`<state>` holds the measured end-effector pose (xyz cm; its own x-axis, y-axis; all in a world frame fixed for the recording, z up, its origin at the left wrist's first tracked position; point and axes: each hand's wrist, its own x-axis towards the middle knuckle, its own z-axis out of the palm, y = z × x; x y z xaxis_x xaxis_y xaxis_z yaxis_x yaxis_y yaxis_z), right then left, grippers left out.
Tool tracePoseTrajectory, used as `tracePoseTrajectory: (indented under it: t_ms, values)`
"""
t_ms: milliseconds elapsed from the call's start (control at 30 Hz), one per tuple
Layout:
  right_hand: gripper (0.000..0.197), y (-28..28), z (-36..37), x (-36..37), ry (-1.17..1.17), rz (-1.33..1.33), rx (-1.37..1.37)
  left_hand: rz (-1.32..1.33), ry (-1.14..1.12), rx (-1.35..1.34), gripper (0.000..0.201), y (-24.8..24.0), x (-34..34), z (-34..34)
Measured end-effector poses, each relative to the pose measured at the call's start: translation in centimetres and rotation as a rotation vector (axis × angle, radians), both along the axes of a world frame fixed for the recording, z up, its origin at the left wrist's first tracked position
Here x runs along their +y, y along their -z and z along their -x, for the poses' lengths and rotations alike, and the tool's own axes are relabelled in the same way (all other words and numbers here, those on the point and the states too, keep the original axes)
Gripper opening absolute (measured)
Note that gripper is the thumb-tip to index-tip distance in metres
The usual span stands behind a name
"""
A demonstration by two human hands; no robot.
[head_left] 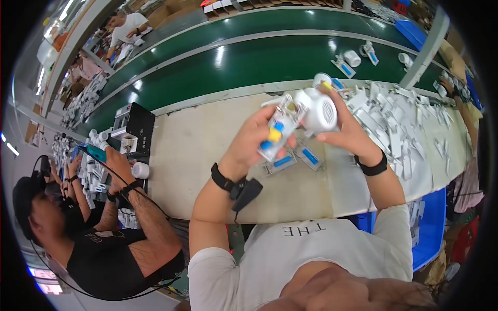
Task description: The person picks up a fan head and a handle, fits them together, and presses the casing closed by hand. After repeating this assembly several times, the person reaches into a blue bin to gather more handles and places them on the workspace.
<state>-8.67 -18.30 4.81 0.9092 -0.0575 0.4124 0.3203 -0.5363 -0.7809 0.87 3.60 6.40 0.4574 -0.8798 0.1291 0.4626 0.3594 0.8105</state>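
Observation:
My left hand [248,142] is closed around a long white plastic housing [287,116] with blue and clear parts, tilted above the table. My right hand [358,135] curls around a white round head with a slotted grille [322,115], which touches or adjoins the housing's upper end; I cannot tell whether they are joined. Yellow patches show at my left thumb and a right fingertip. Another white round piece [321,79] appears just beyond my right fingers. Below my hands, white housings with blue strips [310,155] lie on the table, partly hidden.
A large heap of white plastic parts [386,124] covers the table's right side. Beyond runs a green conveyor [275,59] carrying several white units [351,58]. At left stand a black machine [139,129] and a co-worker holding a teal tool [96,152]. A blue bin [433,228] sits at lower right.

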Motion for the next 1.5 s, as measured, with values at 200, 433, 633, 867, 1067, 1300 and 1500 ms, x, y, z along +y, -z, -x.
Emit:
tracePoseTrajectory:
  t_ms: [200, 433, 633, 867, 1067, 1300, 1500]
  values:
    - [0.083, 0.7, 5.0, 0.0, -0.484, -1.259, 0.454, 0.093, 0.059, 0.116, 0.051, 2.2, -0.6, 5.3]
    - [0.078, -1.0, 6.7, -2.1, -0.196, -0.246, 0.205, -0.257, 0.235, -0.083, 0.04, 2.0, -1.1, 5.3]
    - [0.042, -1.6, 4.4, -2.2, -0.036, 0.642, -0.654, -0.175, -0.026, 0.118, 0.036, 2.3, -1.9, 4.7]
    - [0.042, 1.0, 2.3, -2.6, 0.017, 0.458, -0.619, -0.015, 0.05, 0.178, 0.029, 3.2, -2.2, 4.1]
    - [0.037, 0.8, 2.5, -2.6, 0.093, 0.639, -0.602, -0.253, -0.171, -0.161, 0.024, 3.3, -3.1, 4.4]
    - [0.037, 0.8, 2.7, -2.6, 0.127, 0.696, -0.586, -0.362, -0.363, -0.595, 0.03, 3.4, -3.4, 4.1]
    - [0.042, 0.1, 3.3, -2.2, 0.07, 0.765, -0.537, -0.497, -0.361, -0.768, 0.028, 3.8, -3.1, 3.8]
